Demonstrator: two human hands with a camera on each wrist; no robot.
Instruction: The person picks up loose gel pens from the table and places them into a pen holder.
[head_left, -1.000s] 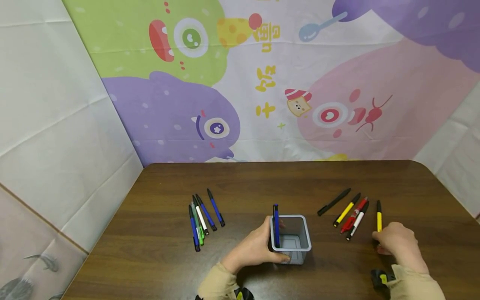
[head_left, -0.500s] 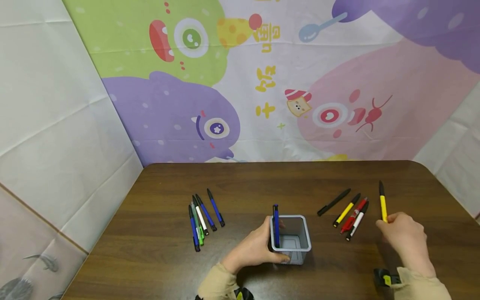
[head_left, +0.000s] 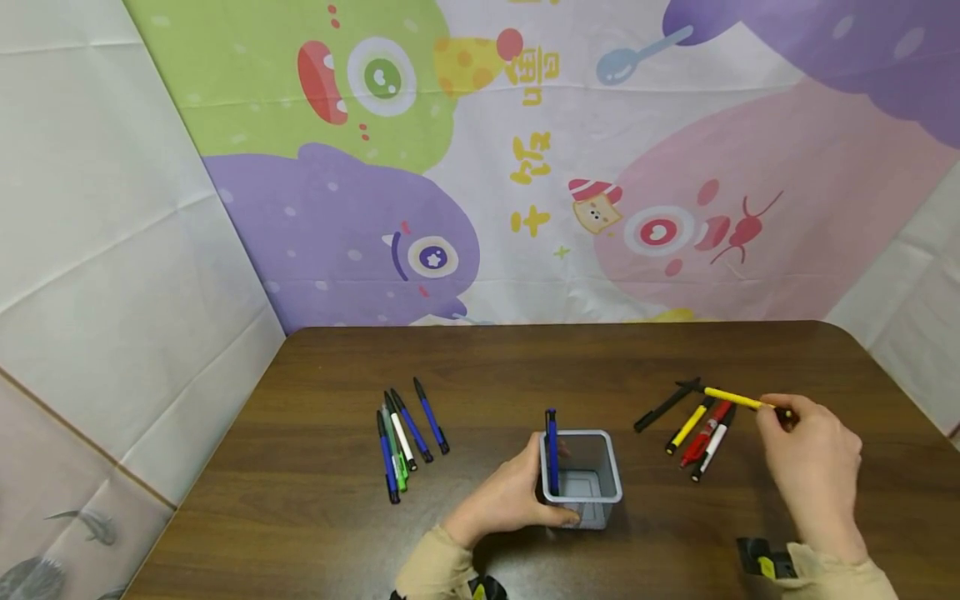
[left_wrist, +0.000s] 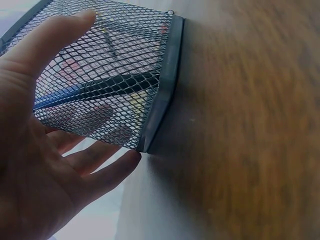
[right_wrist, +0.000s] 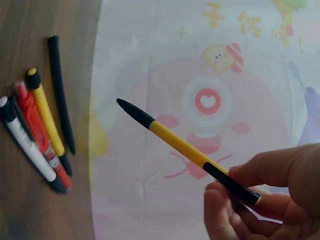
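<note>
My left hand (head_left: 506,493) grips a grey mesh pen holder (head_left: 592,510) from its left side, thumb across the front. Inside it a blue pen (head_left: 553,454) stands against the left wall; through the mesh in the left wrist view that blue pen (left_wrist: 65,96) shows too. A yellow pen (head_left: 735,397) with black ends is pinched near its clip end by my right hand (head_left: 813,467), above the table. In the right wrist view the yellow pen (right_wrist: 180,145) points up and left, its black tip away from the fingers.
Below the raised pen lie a black pen (head_left: 666,407), another yellow pen (head_left: 688,427), a red pen (head_left: 705,437) and a white pen (head_left: 712,450). Several pens, among them a blue pen (head_left: 431,415) and a white pen (head_left: 401,439), lie on the table's left side. A printed cloth (head_left: 525,275) hangs behind.
My right hand has lifted the yellow pen off the table and turned it from upright to pointing left, over the right-hand pens. The left hand and pen holder have stayed put.
</note>
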